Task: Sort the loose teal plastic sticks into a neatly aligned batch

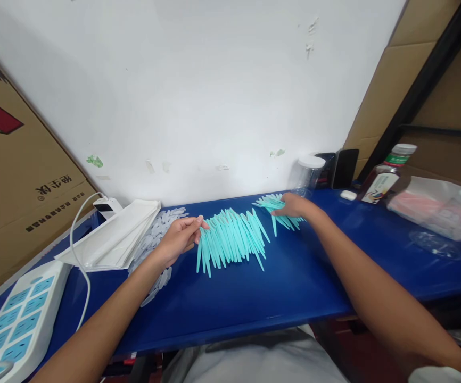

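Observation:
A wide pile of slim, tapered turquoise plastic sticks (232, 236) lies on the blue table, most of them side by side. At its left edge is my left hand (180, 239), thumb and forefinger pinched together by the top of the outermost sticks. Whether a stick is between those fingertips is too small to tell. Farther right and back, my right hand (292, 205) reaches over a smaller bunch of the same turquoise sticks (270, 203), its fingers curled round part of it. Its fingertips are partly hidden. Behind my left hand spread many small, translucent whitish plastic pieces (156, 229).
White paper-like sheets or bags (108, 239), a cable and a power strip (23, 311) occupy the left side. At the back right stand a clear jar (308, 173), a phone (345, 168) and a labelled bottle (386, 173). A white wall (214, 106) borders the blue table (294, 282).

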`<act>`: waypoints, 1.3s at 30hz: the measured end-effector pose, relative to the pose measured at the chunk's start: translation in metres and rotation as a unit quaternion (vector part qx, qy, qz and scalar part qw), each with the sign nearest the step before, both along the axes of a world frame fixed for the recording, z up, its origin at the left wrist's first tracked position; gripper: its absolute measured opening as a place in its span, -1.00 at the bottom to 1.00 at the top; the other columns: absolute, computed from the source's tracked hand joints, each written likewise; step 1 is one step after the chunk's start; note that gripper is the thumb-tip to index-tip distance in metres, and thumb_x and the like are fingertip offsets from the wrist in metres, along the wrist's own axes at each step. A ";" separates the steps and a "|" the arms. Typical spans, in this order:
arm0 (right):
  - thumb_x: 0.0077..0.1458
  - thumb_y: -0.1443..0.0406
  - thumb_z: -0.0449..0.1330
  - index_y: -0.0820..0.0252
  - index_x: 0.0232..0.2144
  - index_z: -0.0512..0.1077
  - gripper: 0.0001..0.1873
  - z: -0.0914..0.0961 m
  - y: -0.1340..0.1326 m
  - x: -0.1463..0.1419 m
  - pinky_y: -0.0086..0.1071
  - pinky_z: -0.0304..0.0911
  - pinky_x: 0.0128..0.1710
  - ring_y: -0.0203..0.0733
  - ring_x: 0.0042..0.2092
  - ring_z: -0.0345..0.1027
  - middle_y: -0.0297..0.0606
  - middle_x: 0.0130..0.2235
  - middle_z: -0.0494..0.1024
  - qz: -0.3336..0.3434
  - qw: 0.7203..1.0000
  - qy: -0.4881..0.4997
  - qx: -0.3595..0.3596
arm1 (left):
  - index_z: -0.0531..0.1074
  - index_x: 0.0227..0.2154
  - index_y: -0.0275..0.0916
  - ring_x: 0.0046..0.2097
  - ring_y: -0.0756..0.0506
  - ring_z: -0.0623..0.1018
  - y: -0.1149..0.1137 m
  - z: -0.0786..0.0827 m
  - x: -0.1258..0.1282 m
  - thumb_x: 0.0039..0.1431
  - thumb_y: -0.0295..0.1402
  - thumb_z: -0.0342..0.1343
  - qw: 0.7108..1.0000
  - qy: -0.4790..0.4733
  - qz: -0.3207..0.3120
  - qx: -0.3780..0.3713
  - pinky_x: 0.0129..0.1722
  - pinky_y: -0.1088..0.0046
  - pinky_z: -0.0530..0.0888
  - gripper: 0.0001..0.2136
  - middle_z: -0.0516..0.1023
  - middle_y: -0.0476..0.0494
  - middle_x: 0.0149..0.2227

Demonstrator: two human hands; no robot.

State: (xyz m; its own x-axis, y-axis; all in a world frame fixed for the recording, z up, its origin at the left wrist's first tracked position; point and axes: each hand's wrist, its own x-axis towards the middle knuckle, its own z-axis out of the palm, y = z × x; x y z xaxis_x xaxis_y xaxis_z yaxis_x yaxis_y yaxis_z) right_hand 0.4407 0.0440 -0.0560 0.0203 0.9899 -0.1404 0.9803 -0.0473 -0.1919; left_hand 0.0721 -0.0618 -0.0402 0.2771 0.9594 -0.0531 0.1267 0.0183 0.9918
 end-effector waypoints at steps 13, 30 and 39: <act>0.26 0.05 0.22 0.32 -0.39 0.60 -0.57 0.012 -0.008 0.000 -0.31 0.30 -0.27 0.00 -0.26 0.54 0.01 -0.36 0.64 -0.004 1.000 0.016 -0.008 | 0.52 -0.27 -0.29 -0.68 0.14 0.04 0.001 -0.001 -0.001 0.27 0.06 0.16 1.000 0.006 0.000 -0.003 -0.69 0.56 -0.04 -0.57 0.35 0.06 -0.60; 0.25 0.17 0.24 0.30 -0.55 0.52 -0.61 0.016 -0.012 0.004 -0.25 0.41 -0.44 -0.10 -0.52 0.48 0.02 -0.41 0.64 -0.043 0.989 0.128 -0.061 | 0.52 -0.25 -0.30 -0.68 0.14 0.05 0.003 -0.003 -0.002 0.30 0.05 0.14 1.000 0.006 -0.006 -0.003 -0.69 0.55 -0.04 -0.57 0.35 0.05 -0.59; 0.31 0.30 0.19 0.37 -0.21 0.56 -0.80 0.026 -0.016 0.008 -0.48 0.41 -0.40 -0.22 -0.34 0.55 -0.01 -0.23 0.69 -0.029 0.975 0.220 -0.003 | 0.52 -0.25 -0.30 -0.68 0.14 0.05 0.002 -0.003 -0.002 0.29 0.05 0.14 1.000 0.011 -0.001 -0.002 -0.70 0.56 -0.04 -0.58 0.35 0.05 -0.59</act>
State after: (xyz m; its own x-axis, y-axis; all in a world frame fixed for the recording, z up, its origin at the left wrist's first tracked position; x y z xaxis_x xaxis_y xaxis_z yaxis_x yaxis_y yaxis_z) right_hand 0.4488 0.0282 -0.0299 0.0121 0.9882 -0.1529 0.7992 -0.1014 -0.5924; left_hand 0.0699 -0.0598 -0.0435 0.2772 0.9587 -0.0637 0.1477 0.0230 0.9888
